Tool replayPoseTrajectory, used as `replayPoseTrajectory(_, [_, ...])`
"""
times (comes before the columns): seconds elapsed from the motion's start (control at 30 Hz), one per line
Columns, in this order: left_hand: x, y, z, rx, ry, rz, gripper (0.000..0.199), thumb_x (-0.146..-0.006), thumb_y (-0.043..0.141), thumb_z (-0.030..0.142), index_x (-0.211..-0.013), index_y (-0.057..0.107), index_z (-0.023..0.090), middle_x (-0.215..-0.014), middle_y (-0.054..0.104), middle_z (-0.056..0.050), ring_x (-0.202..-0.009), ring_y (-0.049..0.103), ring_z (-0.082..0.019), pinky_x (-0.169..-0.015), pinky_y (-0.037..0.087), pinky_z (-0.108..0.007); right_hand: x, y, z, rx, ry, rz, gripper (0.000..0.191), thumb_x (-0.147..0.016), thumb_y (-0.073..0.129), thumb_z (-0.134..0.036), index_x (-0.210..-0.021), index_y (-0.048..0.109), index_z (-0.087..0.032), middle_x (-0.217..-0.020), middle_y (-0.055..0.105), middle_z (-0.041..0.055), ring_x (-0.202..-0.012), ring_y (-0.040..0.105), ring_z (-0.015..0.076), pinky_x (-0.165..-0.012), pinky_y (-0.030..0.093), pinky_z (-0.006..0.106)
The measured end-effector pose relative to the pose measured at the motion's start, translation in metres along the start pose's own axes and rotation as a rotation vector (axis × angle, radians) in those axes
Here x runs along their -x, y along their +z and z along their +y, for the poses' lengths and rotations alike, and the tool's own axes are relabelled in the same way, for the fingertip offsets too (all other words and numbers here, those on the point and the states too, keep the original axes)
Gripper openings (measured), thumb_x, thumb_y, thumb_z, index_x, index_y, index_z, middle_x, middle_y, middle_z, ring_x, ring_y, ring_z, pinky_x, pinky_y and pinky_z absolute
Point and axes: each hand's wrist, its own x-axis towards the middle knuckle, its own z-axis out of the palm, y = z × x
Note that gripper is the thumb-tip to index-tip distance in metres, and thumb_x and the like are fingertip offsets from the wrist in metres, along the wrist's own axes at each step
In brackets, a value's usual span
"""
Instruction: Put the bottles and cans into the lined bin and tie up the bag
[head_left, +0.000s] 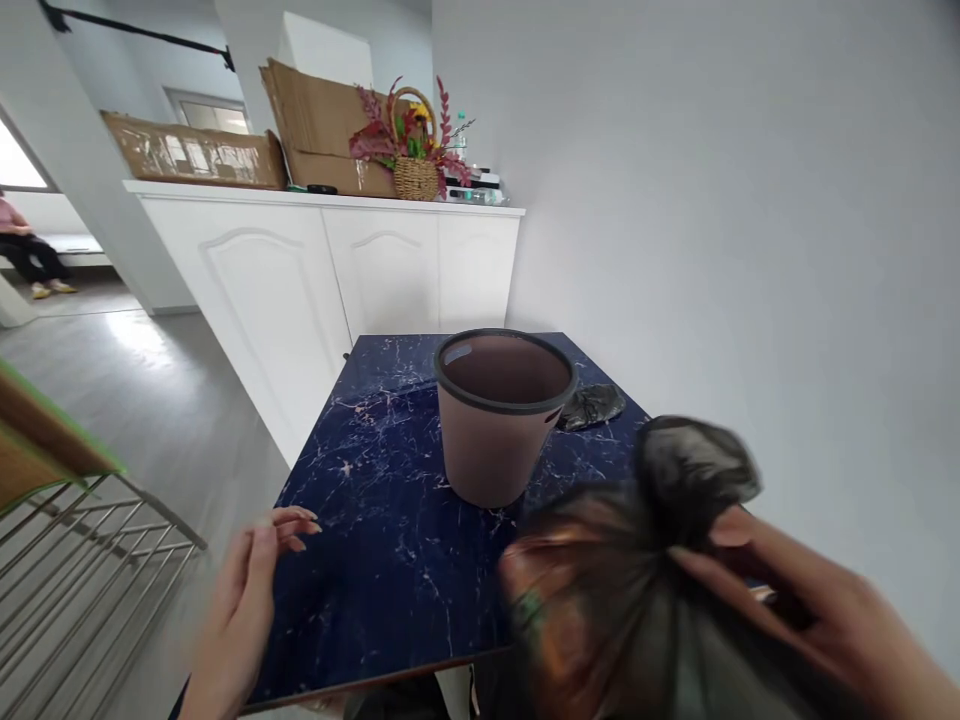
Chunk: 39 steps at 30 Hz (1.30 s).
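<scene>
My right hand (810, 580) grips the gathered neck of a filled black garbage bag (615, 610) at the table's near right edge. Colourful contents show through its thin plastic, and the bag is smeared by motion. Over the table's left edge is my left hand (251, 590), empty, with its fingers apart and slightly bent. A pinkish-brown trash can (491, 450) with a dark rim stands upright on the dark blue marbled table (375, 570), beyond both hands. Behind its right side lies a crumpled black plastic bag (592, 407).
A white cabinet (262, 270) stands behind the table, bearing cardboard boxes (330, 120) and a flower basket (415, 178). The grey wall (712, 200) runs along the right. A metal rack (97, 570) is at the lower left. A seated person (30, 250) is far left.
</scene>
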Motion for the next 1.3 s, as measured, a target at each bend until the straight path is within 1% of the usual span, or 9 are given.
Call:
replayPoseTrajectory(0.1, [-0.006,0.014,-0.013,-0.037,-0.027,-0.14,0.06,-0.101,0.045,0.076,-0.11,0.07,0.022,-0.104,0.078,-0.008,-0.097,0.071,-0.027,-0.097,0.058,-0.041,0.003,-0.033,0.042,0.155,0.214,0.169,0.044,-0.085,0.071,-0.077,-0.091,0.073,-0.034,-0.069,0.072,0.0006,-0.045,0.063,0.0175,-0.042,0.048,0.028])
replayPoseTrajectory(0.2, [-0.014,0.034,-0.016,-0.012,-0.017,-0.182,0.063,-0.099,0.045,0.079,-0.11,0.068,0.022,-0.103,0.077,-0.008,-0.092,0.073,-0.026,-0.091,0.06,-0.041,-0.014,-0.042,0.084,0.297,0.21,0.302,0.058,-0.085,0.06,-0.087,-0.093,0.072,-0.031,-0.081,0.076,0.0074,-0.056,0.068,0.0236,-0.05,0.05,0.037])
replayPoseTrajectory(0.4, [-0.02,0.052,-0.014,-0.034,-0.003,-0.332,0.065,-0.096,0.049,0.082,-0.108,0.07,0.022,-0.105,0.077,-0.008,-0.096,0.076,-0.027,-0.092,0.06,-0.04,-0.067,-0.011,0.181,0.323,0.176,0.388,0.071,-0.092,0.043,-0.088,-0.097,0.067,-0.022,-0.092,0.076,0.0137,-0.078,0.07,0.029,-0.073,0.052,0.042])
replayPoseTrajectory(0.6, [-0.01,0.045,-0.018,-0.132,0.007,-0.388,0.05,-0.1,0.053,0.07,-0.113,0.07,0.025,-0.11,0.078,-0.007,-0.104,0.075,-0.027,-0.096,0.058,-0.038,-0.084,0.023,0.244,0.303,0.313,0.328,0.072,-0.087,0.045,-0.089,-0.089,0.068,-0.021,-0.076,0.075,0.014,-0.072,0.071,0.0324,-0.068,0.05,0.044])
replayPoseTrajectory(0.73, [-0.007,0.046,-0.019,-0.138,0.001,-0.366,0.046,-0.101,0.055,0.067,-0.115,0.069,0.025,-0.108,0.078,-0.007,-0.103,0.075,-0.028,-0.098,0.058,-0.04,-0.089,0.035,0.248,0.294,0.366,0.274,0.068,-0.083,0.05,-0.088,-0.078,0.068,-0.023,-0.071,0.074,0.0128,-0.069,0.071,0.0341,-0.065,0.049,0.045])
replayPoseTrajectory(0.83, [-0.007,0.046,-0.019,-0.138,-0.006,-0.371,0.045,-0.102,0.055,0.066,-0.117,0.069,0.026,-0.109,0.078,-0.007,-0.103,0.075,-0.029,-0.096,0.06,-0.04,-0.089,0.037,0.233,0.35,0.353,0.318,0.064,-0.085,0.053,-0.085,-0.088,0.069,-0.023,-0.082,0.075,0.0124,-0.075,0.07,0.0353,-0.067,0.051,0.048])
replayPoseTrajectory(1.0, [-0.004,0.045,-0.016,-0.131,0.0,-0.381,0.041,-0.102,0.056,0.062,-0.117,0.07,0.026,-0.111,0.078,-0.007,-0.105,0.074,-0.028,-0.095,0.06,-0.039,-0.087,0.037,0.19,0.306,0.026,0.556,0.039,-0.096,0.068,-0.056,-0.119,0.064,-0.025,-0.11,0.067,0.0189,-0.121,0.062,0.0438,-0.09,0.054,0.054])
replayPoseTrajectory(1.17, [-0.003,0.045,-0.015,-0.119,-0.012,-0.394,0.038,-0.103,0.056,0.06,-0.116,0.071,0.028,-0.109,0.077,-0.006,-0.1,0.074,-0.027,-0.091,0.06,-0.038,-0.097,0.091,0.171,0.18,-0.178,0.14,0.022,-0.1,0.062,-0.042,-0.114,0.071,-0.029,-0.126,0.068,0.0128,-0.121,0.066,0.0364,-0.109,0.051,0.053])
replayPoseTrajectory(1.3, [-0.001,0.044,-0.014,-0.121,-0.017,-0.404,0.037,-0.104,0.055,0.059,-0.115,0.071,0.028,-0.109,0.076,-0.006,-0.102,0.073,-0.028,-0.092,0.06,-0.037,-0.11,0.16,0.179,0.229,-0.069,-0.073,0.033,-0.097,0.055,-0.043,-0.105,0.078,-0.021,-0.149,0.058,0.0201,-0.137,0.057,0.0421,-0.108,0.052,0.059])
